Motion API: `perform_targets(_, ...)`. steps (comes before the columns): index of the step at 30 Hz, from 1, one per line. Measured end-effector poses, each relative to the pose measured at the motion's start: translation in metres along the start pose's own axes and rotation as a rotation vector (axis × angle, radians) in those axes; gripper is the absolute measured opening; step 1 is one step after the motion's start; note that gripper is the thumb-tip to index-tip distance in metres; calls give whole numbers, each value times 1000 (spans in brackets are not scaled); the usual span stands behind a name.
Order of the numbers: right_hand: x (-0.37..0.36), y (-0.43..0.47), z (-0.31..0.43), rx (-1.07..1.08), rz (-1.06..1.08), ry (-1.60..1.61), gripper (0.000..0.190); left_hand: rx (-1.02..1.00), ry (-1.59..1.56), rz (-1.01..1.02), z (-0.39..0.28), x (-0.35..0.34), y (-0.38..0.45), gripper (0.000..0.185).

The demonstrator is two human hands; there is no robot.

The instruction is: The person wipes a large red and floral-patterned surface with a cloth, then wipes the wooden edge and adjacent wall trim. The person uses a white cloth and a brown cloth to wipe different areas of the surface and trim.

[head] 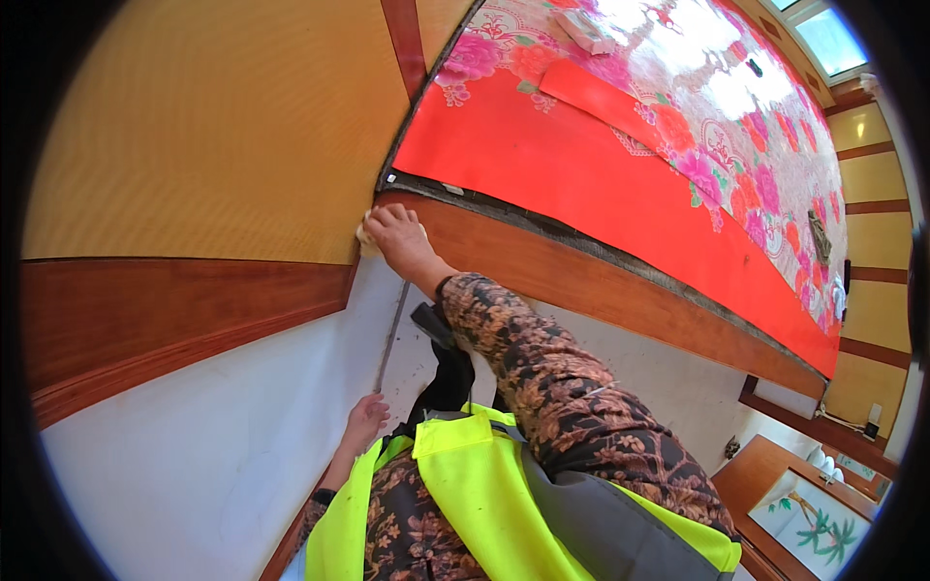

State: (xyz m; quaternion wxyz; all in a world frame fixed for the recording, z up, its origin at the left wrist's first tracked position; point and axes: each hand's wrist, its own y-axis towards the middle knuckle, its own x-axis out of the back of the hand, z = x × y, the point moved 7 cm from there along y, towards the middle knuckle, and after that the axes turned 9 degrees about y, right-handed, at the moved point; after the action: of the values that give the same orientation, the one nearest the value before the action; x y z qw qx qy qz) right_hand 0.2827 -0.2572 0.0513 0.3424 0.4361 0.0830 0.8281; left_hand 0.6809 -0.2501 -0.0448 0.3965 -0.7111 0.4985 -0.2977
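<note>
My right hand (pixel 401 240) presses a pale cloth (pixel 368 245) into the corner where the wooden front board (pixel 523 258) of a raised bed platform meets the panelled wall (pixel 218 131). Most of the cloth is hidden under my fingers. Lower down, by the white lower wall (pixel 240 414), my left hand (pixel 367 420) hangs beside my body with its fingers loosely bent, and I see nothing in it. A brown wooden trim board (pixel 182 305) runs along the wall towards the same corner.
A shiny floral sheet (pixel 676 131) and a red covering (pixel 508 160) lie on the platform. On them are a pinkish box (pixel 585 30) and a dark green crumpled cloth (pixel 819 237). At lower right stands a wooden cabinet (pixel 748 472) with a palm-tree panel. A window (pixel 832 40) is at upper right.
</note>
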Motion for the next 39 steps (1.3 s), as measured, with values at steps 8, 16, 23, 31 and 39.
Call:
perform_targets(8,45,-44,-4,-277,-109,646,29,-90,246,-59,-48,5,7,35)
perform_targets(16,-9,27,80,-272,-512,562,56,-215,221,-94,-39,8,1,31)
perform_targets(23,-23,19,85,-683,-391,774,62,-14,49,21,11,11,-3,36)
perform_targets(31,80,113,210,247,-333,496,89,-16,237,-37,-6,-4,-15,32)
perform_targets(39,-7,61,68,-943,-641,1014,60,-247,324,-132,44,34,0,32)
